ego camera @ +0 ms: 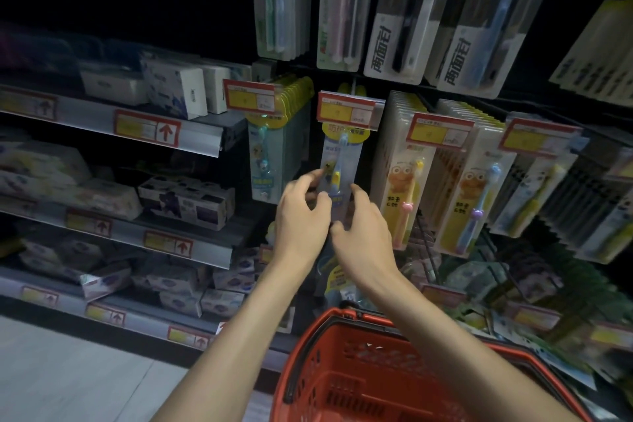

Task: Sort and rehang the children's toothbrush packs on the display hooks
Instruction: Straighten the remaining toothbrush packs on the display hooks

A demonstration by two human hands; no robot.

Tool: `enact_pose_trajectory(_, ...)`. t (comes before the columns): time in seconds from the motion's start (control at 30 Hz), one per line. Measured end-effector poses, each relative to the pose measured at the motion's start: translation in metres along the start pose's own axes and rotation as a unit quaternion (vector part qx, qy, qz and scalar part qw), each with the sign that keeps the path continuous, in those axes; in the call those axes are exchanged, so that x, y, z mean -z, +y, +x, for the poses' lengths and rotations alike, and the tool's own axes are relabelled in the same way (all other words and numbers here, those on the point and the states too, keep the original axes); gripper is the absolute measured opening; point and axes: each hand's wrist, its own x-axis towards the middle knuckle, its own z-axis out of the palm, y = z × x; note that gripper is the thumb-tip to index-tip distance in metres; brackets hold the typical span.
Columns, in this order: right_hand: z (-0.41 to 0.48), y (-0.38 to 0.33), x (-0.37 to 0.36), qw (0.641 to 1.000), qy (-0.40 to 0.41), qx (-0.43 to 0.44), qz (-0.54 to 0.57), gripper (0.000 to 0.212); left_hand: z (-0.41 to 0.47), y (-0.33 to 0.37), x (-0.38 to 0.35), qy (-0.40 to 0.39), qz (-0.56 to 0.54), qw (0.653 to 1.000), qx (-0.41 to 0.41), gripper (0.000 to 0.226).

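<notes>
The toothbrush pack [342, 164] is pinched at its lower edges by the left grip [301, 216] and the right grip [364, 233], fingers curled. It is held under a price tag [349, 110], its top hidden. Frog packs [404, 188] hang just right. A red basket [342, 384] sits near, below the arms.

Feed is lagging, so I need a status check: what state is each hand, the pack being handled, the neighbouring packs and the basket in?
left hand: fingers pinching the pack's left edge.
right hand: gripping the pack's lower right edge.
blue toothbrush pack: upright, top behind the price tag, hook hidden.
frog packs: hanging in rows.
red basket: handles folded down.
</notes>
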Motion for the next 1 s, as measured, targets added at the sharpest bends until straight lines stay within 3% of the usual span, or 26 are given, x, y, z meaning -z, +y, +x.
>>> enact_pose_trajectory(0.17,-0.004,0.007,-0.002,1.000,-0.002,0.003,0.021,0.066,-0.008,-0.006,0.001,0.022,0.042,0.999,0.017,0.031)
enact_pose_trajectory(0.63,-0.005,0.009,0.001,0.999,-0.038,-0.023,0.028,0.068,-0.011,-0.006,-0.003,-0.032,0.035,0.997,0.055,0.045)
enact_pose_trajectory(0.8,-0.014,0.011,0.007,0.999,-0.041,0.013,-0.004,0.068,-0.012,-0.009,0.003,-0.035,0.078,0.996,0.010,0.044)
enact_pose_trajectory(1.0,-0.015,0.002,0.019,0.993,0.014,0.080,-0.088,0.065,-0.014,-0.003,0.015,-0.045,0.148,0.984,-0.088,0.053)
